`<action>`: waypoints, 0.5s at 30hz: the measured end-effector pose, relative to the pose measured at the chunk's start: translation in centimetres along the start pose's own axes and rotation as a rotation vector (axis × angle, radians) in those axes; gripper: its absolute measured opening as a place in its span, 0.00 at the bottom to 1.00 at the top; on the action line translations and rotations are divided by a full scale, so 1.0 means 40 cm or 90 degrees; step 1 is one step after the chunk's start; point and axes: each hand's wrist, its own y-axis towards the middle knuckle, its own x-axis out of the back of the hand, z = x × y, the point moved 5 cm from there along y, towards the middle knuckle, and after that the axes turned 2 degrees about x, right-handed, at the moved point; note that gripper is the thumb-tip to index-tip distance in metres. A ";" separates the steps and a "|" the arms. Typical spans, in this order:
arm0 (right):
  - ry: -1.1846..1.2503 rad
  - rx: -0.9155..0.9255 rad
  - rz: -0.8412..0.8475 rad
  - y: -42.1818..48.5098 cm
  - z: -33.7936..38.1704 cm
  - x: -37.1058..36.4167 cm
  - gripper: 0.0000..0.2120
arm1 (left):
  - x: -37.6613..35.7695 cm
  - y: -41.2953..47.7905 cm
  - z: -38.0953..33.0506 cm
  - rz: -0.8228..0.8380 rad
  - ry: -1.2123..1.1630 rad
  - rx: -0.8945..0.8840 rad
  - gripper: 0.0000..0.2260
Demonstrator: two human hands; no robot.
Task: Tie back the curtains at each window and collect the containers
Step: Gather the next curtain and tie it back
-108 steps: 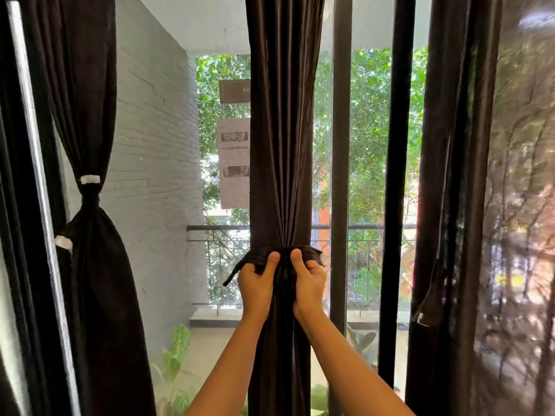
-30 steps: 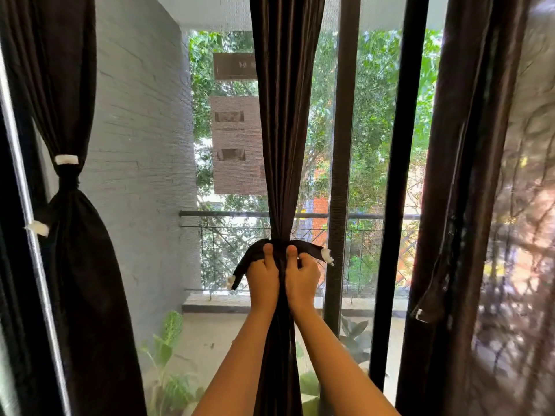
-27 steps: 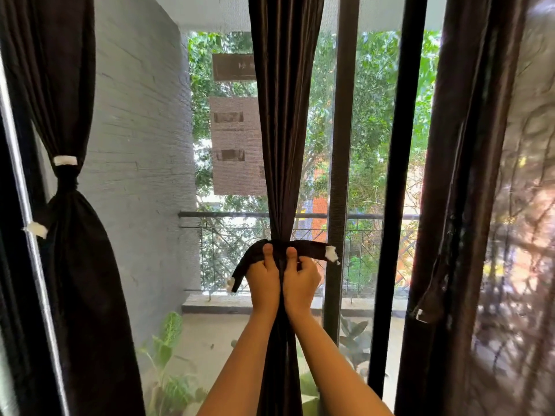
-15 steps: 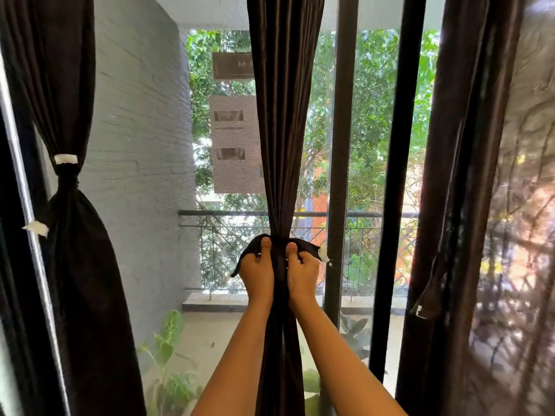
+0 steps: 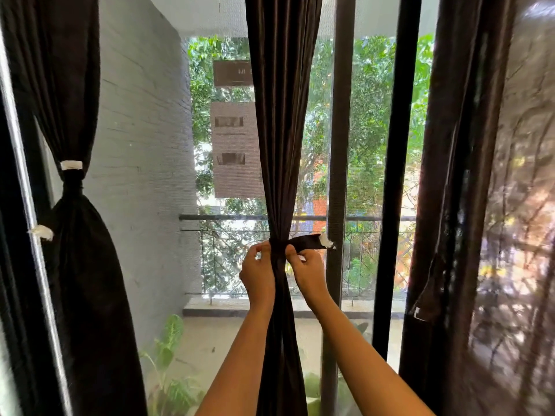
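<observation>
A dark brown curtain [image 5: 282, 145] with a faint sheen is shown, and its tie-back strap [image 5: 306, 242] is matched in dark brown and tipped in white. The near-black left curtain [image 5: 81, 265] is banded in white. A pale grey wall [image 5: 141, 175] is patterned with brick courses. Green foliage [image 5: 369, 130] is framed by black window bars [image 5: 396, 175].

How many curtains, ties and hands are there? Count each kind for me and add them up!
Curtains: 3 (left curtain, middle curtain, right curtain)
Ties: 3 (left tie, middle tie, right tie)
Hands: 2 (left hand, right hand)
Total: 8
</observation>
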 end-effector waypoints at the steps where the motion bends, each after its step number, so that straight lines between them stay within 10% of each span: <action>1: -0.012 0.010 -0.002 0.001 0.000 0.000 0.25 | 0.000 -0.005 -0.002 0.000 -0.009 -0.014 0.08; 15: -0.248 0.123 0.033 0.026 0.070 0.045 0.23 | 0.018 -0.022 0.006 0.141 0.019 -0.074 0.13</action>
